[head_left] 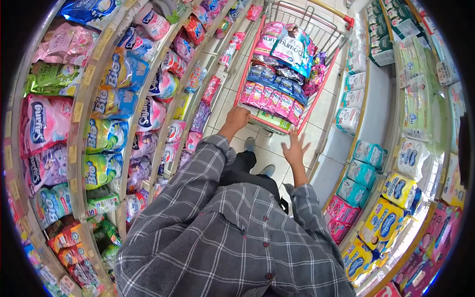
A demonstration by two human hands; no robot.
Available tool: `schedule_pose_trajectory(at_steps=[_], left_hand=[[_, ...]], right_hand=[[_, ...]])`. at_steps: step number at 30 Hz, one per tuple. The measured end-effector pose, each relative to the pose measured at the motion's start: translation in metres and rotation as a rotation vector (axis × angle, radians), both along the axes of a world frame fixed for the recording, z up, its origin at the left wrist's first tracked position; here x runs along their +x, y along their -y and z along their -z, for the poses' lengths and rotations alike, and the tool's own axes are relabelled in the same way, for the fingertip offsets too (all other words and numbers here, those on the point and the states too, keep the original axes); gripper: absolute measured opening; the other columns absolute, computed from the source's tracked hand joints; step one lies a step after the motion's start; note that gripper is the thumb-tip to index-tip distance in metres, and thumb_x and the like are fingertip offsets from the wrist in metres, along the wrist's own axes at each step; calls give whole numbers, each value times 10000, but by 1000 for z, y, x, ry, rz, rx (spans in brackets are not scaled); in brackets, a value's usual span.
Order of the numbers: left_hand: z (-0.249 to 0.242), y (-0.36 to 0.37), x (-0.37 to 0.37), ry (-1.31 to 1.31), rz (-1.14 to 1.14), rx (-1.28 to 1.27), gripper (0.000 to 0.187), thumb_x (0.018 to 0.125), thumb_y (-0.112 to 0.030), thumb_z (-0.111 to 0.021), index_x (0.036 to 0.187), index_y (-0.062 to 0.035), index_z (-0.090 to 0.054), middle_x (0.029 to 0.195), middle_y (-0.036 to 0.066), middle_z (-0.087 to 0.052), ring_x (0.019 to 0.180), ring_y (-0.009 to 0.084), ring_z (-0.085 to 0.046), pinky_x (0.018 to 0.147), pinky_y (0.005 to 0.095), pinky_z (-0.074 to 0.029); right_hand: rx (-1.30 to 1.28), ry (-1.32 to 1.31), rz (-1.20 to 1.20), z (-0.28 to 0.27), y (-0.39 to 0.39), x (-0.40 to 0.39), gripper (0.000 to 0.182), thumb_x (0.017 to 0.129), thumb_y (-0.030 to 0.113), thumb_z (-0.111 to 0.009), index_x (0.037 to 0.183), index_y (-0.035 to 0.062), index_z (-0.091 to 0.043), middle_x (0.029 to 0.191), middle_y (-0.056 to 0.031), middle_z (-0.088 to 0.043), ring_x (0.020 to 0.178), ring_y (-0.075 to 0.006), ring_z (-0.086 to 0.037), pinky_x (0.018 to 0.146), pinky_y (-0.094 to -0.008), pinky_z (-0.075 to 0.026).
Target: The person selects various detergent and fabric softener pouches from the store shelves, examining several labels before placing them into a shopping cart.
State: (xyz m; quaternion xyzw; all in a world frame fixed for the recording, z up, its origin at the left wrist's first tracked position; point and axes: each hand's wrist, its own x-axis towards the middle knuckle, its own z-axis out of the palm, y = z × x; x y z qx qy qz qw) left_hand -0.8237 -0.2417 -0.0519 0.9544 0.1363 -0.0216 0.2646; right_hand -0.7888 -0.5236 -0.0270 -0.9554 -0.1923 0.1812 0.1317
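A shopping cart with a red rim (269, 124) stands ahead of me, loaded with packs. My left hand (238, 120) is closed on the near left corner of that rim. Just below the near right corner, my right hand (295, 148) has its fingers spread, with nothing in it. Closest to me in the cart lies a row of pink Molto sachets (274, 101), with blue packs (277, 84) behind them. On top at the far end sits a large white and blue pouch (292, 49). Pink and purple packs fill the cart's right side.
Shelves of detergent and softener pouches (47, 121) line the left side. At the right, shelves hold teal packs (354, 190) and yellow packs (386, 222). Both run close beside the cart. My shoes (250, 144) stand on the tiled floor (267, 145) just behind it.
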Motion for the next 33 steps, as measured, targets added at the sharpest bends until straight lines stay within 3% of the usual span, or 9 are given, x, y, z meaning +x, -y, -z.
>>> schedule_pose_trajectory(at_steps=[1, 4, 6, 7, 9, 12, 17, 20, 33], left_hand=[[-4, -3, -4, -45, 13, -35, 179, 811, -209, -603, 901, -103, -717, 862, 145, -669, 851, 336, -614, 803, 433, -483], [-18, -10, -6, 139, -121, -241, 222, 815, -201, -594, 972, -76, -689, 978, 176, -646, 907, 355, -603, 823, 438, -476], [-18, -18, -1, 433, -178, 35, 394, 817, -216, -620, 1166, -38, -574, 1000, 209, -606, 934, 377, -590, 841, 438, -471], [-12, -19, 4, 502, -260, 131, 427, 821, -214, -622, 1199, -30, -542, 978, 213, -602, 932, 384, -587, 841, 440, -470], [27, -32, 12, 503, -331, 233, 484, 831, -194, -626, 1233, 13, -452, 929, 240, -589, 897, 402, -584, 819, 455, -470], [34, -31, 14, 201, -305, -202, 387, 855, -169, -592, 1162, 31, -467, 973, 271, -588, 925, 426, -583, 805, 472, -470], [38, -32, 18, 23, -388, -92, 262, 875, -119, -537, 1075, 38, -471, 1014, 290, -583, 946, 457, -574, 792, 505, -464], [28, -26, 26, -7, -440, -30, 213, 870, -94, -523, 1038, 26, -472, 1022, 283, -587, 942, 456, -578, 780, 511, -465], [12, -61, 71, -87, -450, 39, 247, 874, -126, -526, 1072, 4, -457, 968, 276, -608, 898, 454, -598, 759, 519, -469]], right_hand=[[195, 134, 89, 8, 7, -1, 666, 832, 230, -612, 1432, 120, -346, 1491, -65, -334, 1413, -341, -180, 1090, -625, 32], [771, 199, 301, 6, 21, 24, 583, 870, 176, -573, 1389, 2, -373, 1416, -195, -410, 1334, -334, -364, 1125, -443, -201], [862, 185, 465, 13, 11, 51, 557, 904, 196, -550, 1372, -47, -371, 1383, -250, -424, 1300, -361, -401, 1087, -350, -291], [837, 60, 517, 18, 3, 65, 585, 934, 211, -517, 1409, -48, -295, 1392, -231, -423, 1323, -348, -372, 1092, -362, -281], [797, 273, 477, 42, -16, 84, 597, 940, 185, -497, 1443, 0, -235, 1377, -235, -437, 1290, -358, -412, 1054, -373, -334], [776, 151, 581, 33, -33, 80, 610, 944, 145, -469, 1477, 86, -176, 1354, -245, -456, 1217, -385, -478, 979, -399, -407], [700, 148, 664, 29, -37, 82, 604, 937, 91, -443, 1481, 166, -192, 1334, -244, -470, 1122, -429, -529, 885, -444, -462], [708, 324, 616, 40, -41, 88, 606, 947, 94, -445, 1481, 216, -188, 1201, -250, -571, 879, -398, -648, 711, -436, -537], [852, 321, 638, 28, -79, 120, 612, 929, 66, -468, 1477, 210, -235, 1270, -252, -526, 1025, -400, -603, 810, -397, -484]])
